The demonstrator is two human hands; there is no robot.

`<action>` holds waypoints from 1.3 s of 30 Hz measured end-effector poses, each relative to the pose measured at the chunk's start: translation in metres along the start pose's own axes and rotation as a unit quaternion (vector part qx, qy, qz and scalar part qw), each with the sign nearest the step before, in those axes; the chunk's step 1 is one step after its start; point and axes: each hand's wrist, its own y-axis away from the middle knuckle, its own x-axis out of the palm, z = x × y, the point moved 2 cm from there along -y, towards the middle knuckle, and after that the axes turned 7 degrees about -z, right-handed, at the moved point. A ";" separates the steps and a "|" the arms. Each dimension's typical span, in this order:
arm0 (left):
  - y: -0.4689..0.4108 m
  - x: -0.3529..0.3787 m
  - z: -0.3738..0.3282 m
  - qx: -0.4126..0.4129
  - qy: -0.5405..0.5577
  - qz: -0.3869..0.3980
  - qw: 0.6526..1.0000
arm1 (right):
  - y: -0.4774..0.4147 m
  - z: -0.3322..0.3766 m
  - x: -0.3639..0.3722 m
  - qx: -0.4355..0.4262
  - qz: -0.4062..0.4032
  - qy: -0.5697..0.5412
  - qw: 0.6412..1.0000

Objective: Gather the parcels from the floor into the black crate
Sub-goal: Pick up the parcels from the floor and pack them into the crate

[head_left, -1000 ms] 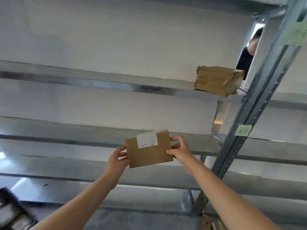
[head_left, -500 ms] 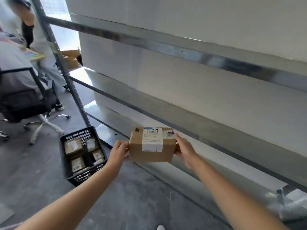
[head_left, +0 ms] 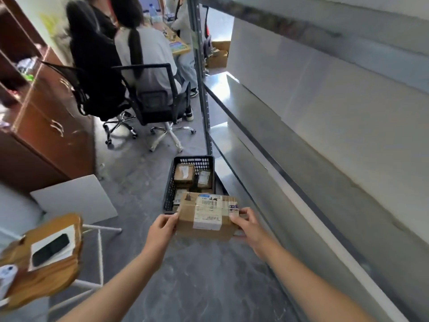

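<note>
Metal shelving (head_left: 325, 126) runs along the right. On the floor (head_left: 209, 275) beside it sits the black crate (head_left: 169, 182) with several parcels (head_left: 184, 174) inside. Nearer, a brown box (head_left: 206, 217) is held above the floor, left hand (head_left: 161, 231) and right hand (head_left: 249, 226) fingers clasping its sides.

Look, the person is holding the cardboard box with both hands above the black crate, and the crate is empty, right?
Not quite. In the head view both hands, left and right, do hold the box above the black crate, but it already has parcels inside.
</note>
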 end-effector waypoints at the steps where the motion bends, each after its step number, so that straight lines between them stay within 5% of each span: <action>1: -0.004 -0.005 0.004 -0.009 0.010 -0.014 1.000 | -0.007 0.005 0.009 -0.002 0.013 0.015 1.000; 12: -0.077 -0.062 0.019 -0.088 0.046 -0.110 0.989 | -0.088 0.032 0.112 -0.028 0.142 0.186 0.972; 25: -0.277 -0.035 -0.020 -0.130 0.048 -0.043 0.989 | -0.223 0.085 0.179 0.064 0.069 0.247 0.964; 39: -0.425 0.024 -0.087 -0.074 0.008 0.075 0.994 | -0.319 0.110 0.201 0.148 -0.030 0.038 0.988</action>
